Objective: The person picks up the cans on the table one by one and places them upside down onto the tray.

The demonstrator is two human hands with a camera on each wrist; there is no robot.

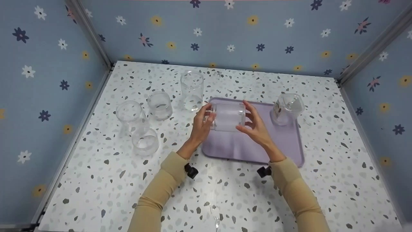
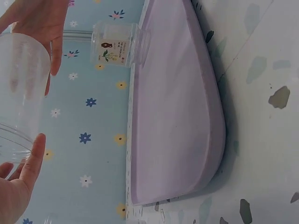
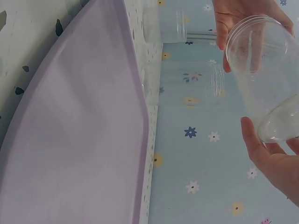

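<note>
Both hands hold a clear plastic jar (image 1: pixel 228 117) on its side above the purple tray (image 1: pixel 231 151). My left hand (image 1: pixel 202 125) grips the jar at its threaded mouth end, thumb on the near side. At the base end, my right hand (image 1: pixel 257 125) spans the jar between thumb and fingers. The left wrist view shows the jar (image 2: pixel 23 84) raised over the tray's level. Through the clear wall in the right wrist view, fingers of the left hand (image 3: pixel 247 21) show behind the rim. A labelled clear jar (image 1: pixel 287 108) stands at the tray's right side.
Left of the tray stand several clear jars: a tall one (image 1: pixel 192 91), a short one (image 1: pixel 160 106), a wider one (image 1: pixel 130 114) and one nearer (image 1: pixel 145 142). A small transparent item (image 1: pixel 217 75) lies near the table's back edge. Flowered panels (image 1: pixel 212 35) enclose the speckled table (image 1: pixel 225 196).
</note>
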